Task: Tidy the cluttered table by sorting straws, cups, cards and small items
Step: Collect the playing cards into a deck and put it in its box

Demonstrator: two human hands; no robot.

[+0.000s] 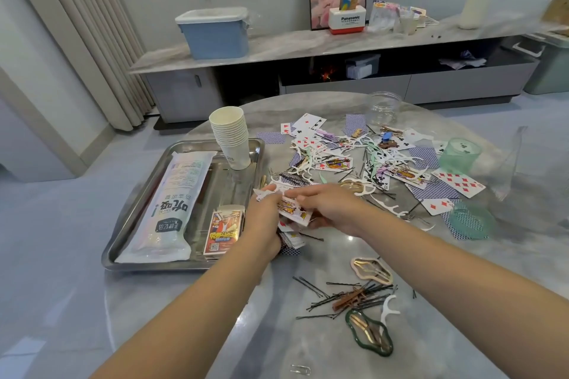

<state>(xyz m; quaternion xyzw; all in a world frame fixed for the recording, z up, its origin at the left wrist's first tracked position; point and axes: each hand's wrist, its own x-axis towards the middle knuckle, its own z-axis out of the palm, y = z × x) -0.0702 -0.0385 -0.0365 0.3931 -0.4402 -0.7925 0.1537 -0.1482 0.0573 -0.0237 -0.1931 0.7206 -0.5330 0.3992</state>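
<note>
On the left of the round marble table (338, 255) we see a steel tray (135, 234). It holds a long white straw packet (172, 209) with printing too small for us to read, a card box (224, 229) with a QR code, and a stack of paper cups (231, 138) at its far corner. Just right of the tray, our left hand (264, 218) curls round a bundle of playing cards (292, 209), partly hiding them, while our right hand (329, 209) pinches the top card's edge. Farther right of the tray, loose cards, floss picks (391, 208) and hairpins (354, 298) lie scattered and overlapping. Right of them stands a green cup (460, 154). Behind the table, a box (347, 20) on the shelf reads "Panasonic".
</note>
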